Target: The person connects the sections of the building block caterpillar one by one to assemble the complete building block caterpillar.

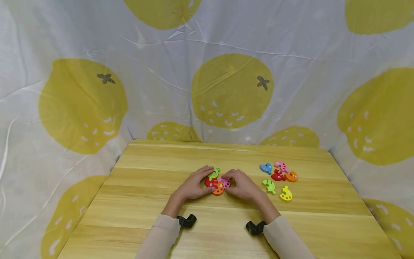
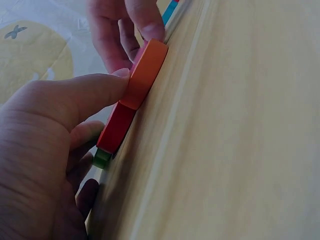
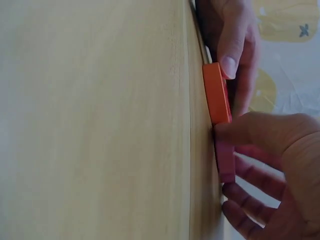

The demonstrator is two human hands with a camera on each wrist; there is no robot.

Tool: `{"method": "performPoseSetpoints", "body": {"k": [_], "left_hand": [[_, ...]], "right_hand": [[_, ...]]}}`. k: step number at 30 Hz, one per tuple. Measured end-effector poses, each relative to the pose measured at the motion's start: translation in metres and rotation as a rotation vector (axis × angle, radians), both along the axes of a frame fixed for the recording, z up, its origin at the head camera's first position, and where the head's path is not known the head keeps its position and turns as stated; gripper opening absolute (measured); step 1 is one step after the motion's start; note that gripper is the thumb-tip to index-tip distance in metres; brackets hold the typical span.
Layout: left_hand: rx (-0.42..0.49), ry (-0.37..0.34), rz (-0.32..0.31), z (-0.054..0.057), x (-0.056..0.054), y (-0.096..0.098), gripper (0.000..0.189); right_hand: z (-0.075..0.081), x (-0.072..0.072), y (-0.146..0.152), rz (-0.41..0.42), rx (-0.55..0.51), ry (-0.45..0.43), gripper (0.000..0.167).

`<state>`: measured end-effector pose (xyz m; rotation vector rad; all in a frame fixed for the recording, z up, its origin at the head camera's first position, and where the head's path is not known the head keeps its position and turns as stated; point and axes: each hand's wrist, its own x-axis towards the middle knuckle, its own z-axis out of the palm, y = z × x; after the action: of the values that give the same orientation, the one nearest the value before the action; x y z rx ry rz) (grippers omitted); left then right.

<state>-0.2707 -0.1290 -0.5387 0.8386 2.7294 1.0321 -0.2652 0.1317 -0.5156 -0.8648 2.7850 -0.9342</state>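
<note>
The left hand [image 1: 193, 183] curves round the left side of a small cluster [image 1: 217, 185] of puzzle pieces at the middle of the wooden table [image 1: 129, 223], its thumb against the orange piece [image 1: 218, 191] on the near side and its fingertips by the green piece [image 1: 214, 175] at the far end. Spanning the cluster this way seems to keep the green, red [image 1: 209, 182] and orange pieces from sliding apart. The right hand [image 1: 243, 185] pinches the pink piece [image 1: 226, 182] between thumb and fingers on the right of the cluster, thumb on its near edge, apparently so that it sits flush against the orange one. All four lie flat, which lets the tabletop carry their weight while the hands only steer from the sides; whether the pink joint is fully seated cannot be told. Well apart on the right, six loose pieces [image 1: 286, 194] lie scattered, blue, pink and red ones farther off, a yellow one nearest, within reach yet out of the hands' way.
</note>
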Motion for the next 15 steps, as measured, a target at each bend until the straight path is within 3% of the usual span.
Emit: {"method": "performPoseSetpoints", "body": {"k": [4, 15], "left_hand": [[0.001, 0.008, -0.001, 0.0008, -0.0005, -0.0003, 0.074], [-0.012, 0.035, -0.014, 0.0010, -0.0003, 0.0012, 0.063]], "right_hand": [[0.0001, -0.0007, -0.0017, -0.006, 0.032, 0.000, 0.042], [0.0003, 0.0049, 0.0082, -0.043, -0.040, -0.058, 0.053]]}}
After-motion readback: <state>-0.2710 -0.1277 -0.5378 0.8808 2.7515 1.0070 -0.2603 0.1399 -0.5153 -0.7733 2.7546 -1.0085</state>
